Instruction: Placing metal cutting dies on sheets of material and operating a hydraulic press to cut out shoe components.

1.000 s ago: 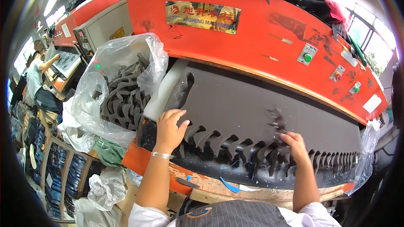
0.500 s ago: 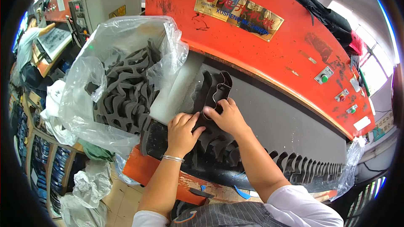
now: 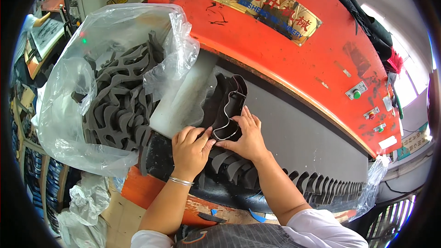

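Observation:
A wavy metal cutting die (image 3: 235, 103) stands on the dark grey foam sheet (image 3: 298, 131), close to the sheet's cut left edge. My right hand (image 3: 248, 138) grips its near end, with the fingers along the right side and the thumb at the near tip. At that same tip, from the left, my left hand (image 3: 190, 150) pinches with thumb and fingertips. Just in front of the hands, curved cut foam pieces (image 3: 228, 167) lean along the near edge of the sheet.
A clear plastic bag (image 3: 59, 124) full of wavy foam pieces (image 3: 121, 110) stands at the left. Behind the sheet rises an orange machine beam (image 3: 275, 55) with a green button (image 3: 356, 94) at its right. Thin cut foam strips (image 3: 328, 184) line the front right edge.
My right hand has shifted from across the die to its right side and near tip. My left hand still holds at the near end. The whole view has shifted slightly.

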`<state>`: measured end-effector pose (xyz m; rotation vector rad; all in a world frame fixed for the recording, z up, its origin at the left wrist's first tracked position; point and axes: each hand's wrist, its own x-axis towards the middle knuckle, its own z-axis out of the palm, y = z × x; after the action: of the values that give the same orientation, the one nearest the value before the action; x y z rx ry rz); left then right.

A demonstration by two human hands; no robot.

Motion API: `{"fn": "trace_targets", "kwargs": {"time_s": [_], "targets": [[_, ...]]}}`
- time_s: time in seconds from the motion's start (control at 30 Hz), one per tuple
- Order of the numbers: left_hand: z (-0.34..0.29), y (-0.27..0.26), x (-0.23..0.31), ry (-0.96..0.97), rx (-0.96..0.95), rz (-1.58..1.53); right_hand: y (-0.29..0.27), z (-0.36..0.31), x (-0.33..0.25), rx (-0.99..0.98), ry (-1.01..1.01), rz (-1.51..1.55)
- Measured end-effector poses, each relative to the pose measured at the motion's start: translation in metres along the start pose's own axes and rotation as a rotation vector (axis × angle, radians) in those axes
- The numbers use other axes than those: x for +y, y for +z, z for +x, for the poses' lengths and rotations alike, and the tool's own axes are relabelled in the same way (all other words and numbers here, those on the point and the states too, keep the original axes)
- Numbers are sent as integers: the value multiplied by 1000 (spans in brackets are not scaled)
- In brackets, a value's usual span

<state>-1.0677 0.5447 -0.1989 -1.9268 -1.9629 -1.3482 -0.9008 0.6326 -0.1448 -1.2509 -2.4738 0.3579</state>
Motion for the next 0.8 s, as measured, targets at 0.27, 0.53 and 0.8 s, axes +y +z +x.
{"fn": "trace_targets", "kwargs": {"time_s": [0.27,0.53,0.8], "targets": [[14,13,1,-33,-25,49,3,16,12,14,-35,-44],[52,43,-6,1,-45,77,-5,51,43,23,-46,-34],[118,68,56,-80,28,-81,-158,-49,167,316,-162,273]]}}
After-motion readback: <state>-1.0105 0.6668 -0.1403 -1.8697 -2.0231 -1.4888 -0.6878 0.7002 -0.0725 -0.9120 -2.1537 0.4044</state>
